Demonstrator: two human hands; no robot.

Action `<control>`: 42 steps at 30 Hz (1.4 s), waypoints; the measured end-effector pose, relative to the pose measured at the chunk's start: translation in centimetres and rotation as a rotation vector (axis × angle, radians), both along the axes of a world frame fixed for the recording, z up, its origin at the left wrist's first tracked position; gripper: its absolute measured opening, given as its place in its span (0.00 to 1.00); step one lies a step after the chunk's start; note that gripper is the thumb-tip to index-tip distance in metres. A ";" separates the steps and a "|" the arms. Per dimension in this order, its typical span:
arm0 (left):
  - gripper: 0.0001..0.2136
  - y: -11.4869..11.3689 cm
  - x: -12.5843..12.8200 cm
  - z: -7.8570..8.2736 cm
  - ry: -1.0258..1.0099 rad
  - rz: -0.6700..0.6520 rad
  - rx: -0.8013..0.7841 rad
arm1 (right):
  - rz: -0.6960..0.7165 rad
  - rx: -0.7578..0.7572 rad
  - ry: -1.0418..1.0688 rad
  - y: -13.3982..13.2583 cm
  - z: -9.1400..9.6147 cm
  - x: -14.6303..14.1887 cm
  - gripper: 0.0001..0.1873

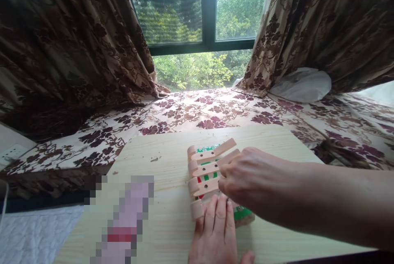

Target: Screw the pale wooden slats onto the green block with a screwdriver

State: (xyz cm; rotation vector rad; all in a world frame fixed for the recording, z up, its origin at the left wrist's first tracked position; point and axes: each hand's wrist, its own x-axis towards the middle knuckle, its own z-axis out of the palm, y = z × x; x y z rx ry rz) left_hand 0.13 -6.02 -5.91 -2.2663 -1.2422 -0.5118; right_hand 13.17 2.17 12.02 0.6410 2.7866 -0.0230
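Right hand, left hand, touching tan straps (studded)

Shot from a person's head, facing forward and down over a pale wooden table toward a window straight ahead. Taken close to the left hand, at the bottom edge right of center, and to the right hand, just beyond it, with its forearm cut off by the right edge. Framed widely enough for curtains on both sides, flowered cloth past the table's far edge and, farthest off, trees outside.
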 end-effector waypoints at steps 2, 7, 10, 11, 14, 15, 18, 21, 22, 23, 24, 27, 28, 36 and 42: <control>0.30 0.1 0.0 0.1 0.018 0.002 0.027 | 0.021 -0.011 -0.026 0.2 0.0 0.1 0.07; 0.30 0.4 -0.2 0.3 0.078 -0.034 0.030 | 0.027 -0.034 -0.056 1.1 -0.2 0.7 0.05; 0.30 0.5 -0.2 0.2 0.083 -0.038 0.046 | 0.032 -0.047 -0.046 1.2 -0.2 0.7 0.03; 0.30 0.5 -0.2 0.1 0.082 -0.039 0.052 | 0.029 -0.049 -0.055 1.2 -0.2 0.7 0.03; 0.31 0.5 -0.2 0.1 0.083 -0.038 0.055 | -0.020 -0.050 -0.076 1.0 -0.1 0.4 0.03; 0.31 0.5 -0.2 0.1 0.083 -0.034 0.057 | -0.039 -0.048 -0.081 1.0 -0.1 0.4 0.03; 0.30 0.4 -0.1 0.2 0.084 -0.015 0.051 | -0.040 -0.033 -0.084 0.9 0.2 0.4 0.03; 0.29 0.2 0.1 0.2 0.054 -0.004 0.038 | 0.023 -0.028 -0.063 0.8 0.4 0.5 0.05; 0.29 0.1 0.2 0.1 0.027 0.003 0.039 | 0.041 -0.027 -0.046 0.8 0.4 0.5 0.05; 0.28 0.1 0.3 0.0 -0.015 0.021 0.045 | 0.054 -0.025 -0.033 0.8 0.3 0.5 0.06; 0.28 0.1 0.4 -0.1 -0.046 0.032 0.048 | 0.061 -0.021 -0.029 0.8 0.2 0.6 0.06; 0.27 0.2 0.5 -0.4 -0.057 0.016 0.041 | 0.056 -0.012 -0.036 0.9 -0.2 0.5 0.07; 0.28 0.2 0.5 -0.4 -0.039 -0.002 0.034 | 0.041 -0.008 -0.048 0.9 -0.2 0.5 0.07; 0.26 -0.1 1.0 -0.4 -0.132 0.061 0.014 | 0.095 0.053 0.059 0.1 -0.4 0.6 0.06; 0.26 -0.1 1.0 -0.3 -0.137 0.061 0.001 | 0.097 0.066 0.087 0.2 -1.2 0.2 0.08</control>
